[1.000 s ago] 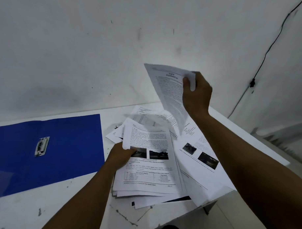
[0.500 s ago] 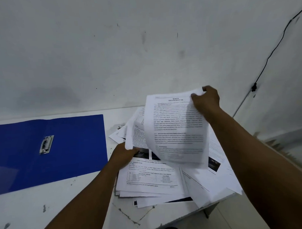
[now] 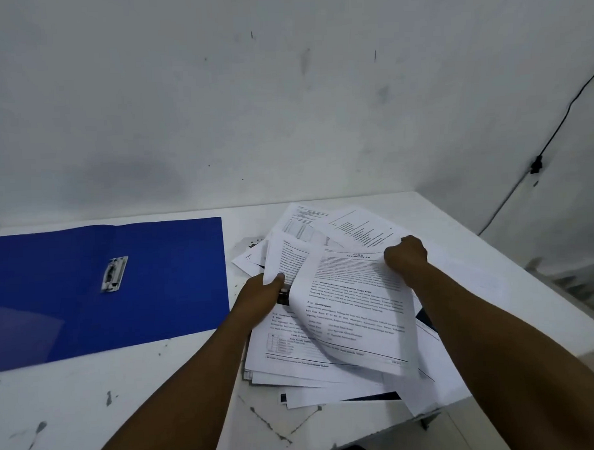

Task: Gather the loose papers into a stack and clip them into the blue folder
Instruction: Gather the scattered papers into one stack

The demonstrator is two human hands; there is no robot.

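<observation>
Gathering is what we judge to be under way: our right hand (image 3: 405, 256) pinches the far right corner of 1 printed sheet (image 3: 356, 310), which curves down over the pile (image 3: 314, 362) with its long axis running from the wall toward us. Our left hand (image 3: 262, 291) grips the left edge of the sheets below it, thumb on top, fingers hidden underneath. More papers fan out toward the wall beyond both hands, and a few hang past the near right edge of the white surface (image 3: 126, 399), where we think a careless sweep could push them off. The folder (image 3: 106, 288) lies open and flat to the left of the pile, its right edge just beside our left hand, its long axis across our view; the metal clip (image 3: 114, 274) sits near the fold, well apart from the papers and with nothing under it. So the coming move turns leftward: once squared, the stack must travel left past the folder's right flap to reach the clip, and our left hand is the nearer 1. We judge the task early, with papers unsquared and nothing clipped.
</observation>
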